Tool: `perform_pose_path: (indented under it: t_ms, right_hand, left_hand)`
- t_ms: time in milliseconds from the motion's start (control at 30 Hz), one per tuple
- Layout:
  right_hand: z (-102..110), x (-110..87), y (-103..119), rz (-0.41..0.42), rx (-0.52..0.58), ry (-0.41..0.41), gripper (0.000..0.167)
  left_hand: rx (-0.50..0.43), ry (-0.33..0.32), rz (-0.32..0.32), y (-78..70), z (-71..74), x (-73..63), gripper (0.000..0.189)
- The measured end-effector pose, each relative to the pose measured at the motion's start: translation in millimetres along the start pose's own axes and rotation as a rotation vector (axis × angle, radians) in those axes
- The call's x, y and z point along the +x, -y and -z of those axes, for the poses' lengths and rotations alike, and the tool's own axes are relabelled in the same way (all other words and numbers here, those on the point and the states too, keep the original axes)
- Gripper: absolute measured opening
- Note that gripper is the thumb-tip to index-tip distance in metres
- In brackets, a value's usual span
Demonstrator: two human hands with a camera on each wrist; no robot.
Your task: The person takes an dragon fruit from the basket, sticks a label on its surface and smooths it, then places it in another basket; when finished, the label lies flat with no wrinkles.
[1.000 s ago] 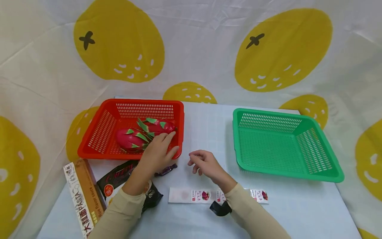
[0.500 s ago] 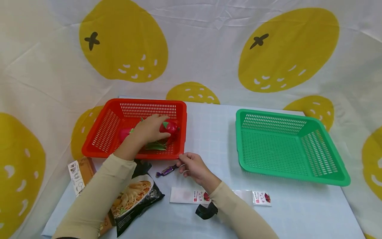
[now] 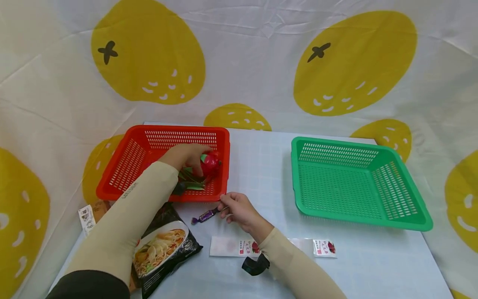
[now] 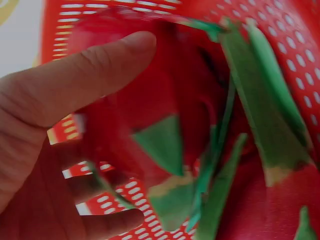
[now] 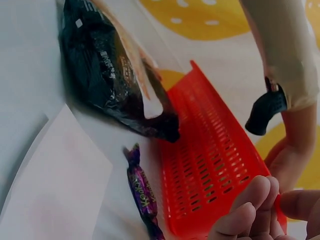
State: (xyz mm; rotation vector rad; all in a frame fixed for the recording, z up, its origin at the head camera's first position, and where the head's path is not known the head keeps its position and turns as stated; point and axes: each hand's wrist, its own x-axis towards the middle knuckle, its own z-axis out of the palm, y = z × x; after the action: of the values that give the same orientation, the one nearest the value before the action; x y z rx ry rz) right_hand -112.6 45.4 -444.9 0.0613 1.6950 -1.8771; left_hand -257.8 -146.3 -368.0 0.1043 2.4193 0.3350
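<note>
My left hand (image 3: 186, 155) is inside the red basket (image 3: 106, 194) and grips a pink dragon fruit (image 3: 213, 162) with green leaf tips. The left wrist view shows its thumb over the dragon fruit (image 4: 115, 115) and its fingers round the far side. Another dragon fruit (image 4: 250, 205) lies beside it, mostly hidden by the left hand and sleeve in the head view. At the basket's front right corner, my right hand (image 3: 242, 211) pinches the rim between thumb and fingers. Just left of these fingers lies a purple wrapped candy (image 3: 208, 215) on the table.
A black noodle bag (image 3: 162, 249) and a partly covered pasta box (image 3: 87, 218) lie under the left forearm. Below the right hand is a white printed strip (image 3: 225, 246). A green basket (image 3: 358, 220) stands on the right.
My left hand has reached further into the red basket and taken hold of the dragon fruit on the right. My right hand has moved left to the basket's corner and pinched its rim.
</note>
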Motion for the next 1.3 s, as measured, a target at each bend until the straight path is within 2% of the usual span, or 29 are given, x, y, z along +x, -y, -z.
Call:
perform_pose_path:
  t_ms: [100, 300, 533, 767, 867, 933, 1033, 1167, 1300]
  right_hand:
    - [0, 0.1, 0, -0.004, -0.001, 0.006, 0.027]
    - [0, 0.3, 1, -0.010, -0.002, 0.001, 0.023]
    - [1, 1.2, 1, -0.010, -0.016, -0.007, 0.028]
    - [1, 1.7, 2, 0.003, -0.027, -0.011, 0.027]
    - [1, 1.4, 1, 0.008, -0.038, -0.009, 0.027]
    - [0, 1.0, 1, 0.014, -0.048, -0.006, 0.029]
    - [0, 0.3, 2, 0.031, -0.066, -0.009, 0.028]
    - [0, -0.5, 3, 0.044, -0.081, -0.013, 0.028]
    - [0, -2.0, 4, 0.047, -0.095, -0.032, 0.033]
  left_hand:
    - [0.053, 0.017, -0.006, 1.4, -2.4, 8.3, 0.101]
    - [0.143, -0.020, -0.046, 3.5, -6.8, 17.2, 0.099]
    - [0.174, -0.067, -0.091, 4.5, -9.2, 15.6, 0.098]
    - [0.206, -0.127, -0.178, 9.9, -6.8, 10.4, 0.098]
    - [0.212, -0.167, -0.206, 12.2, -3.4, 0.4, 0.099]
    - [0.225, -0.217, -0.229, 12.9, 0.2, -9.7, 0.099]
    - [0.235, -0.301, -0.266, 11.9, 7.5, -28.8, 0.099]
    - [0.199, -0.388, -0.310, 6.5, 16.1, -57.9, 0.099]
    - [0.142, -0.468, -0.370, -2.3, 16.7, -85.0, 0.098]
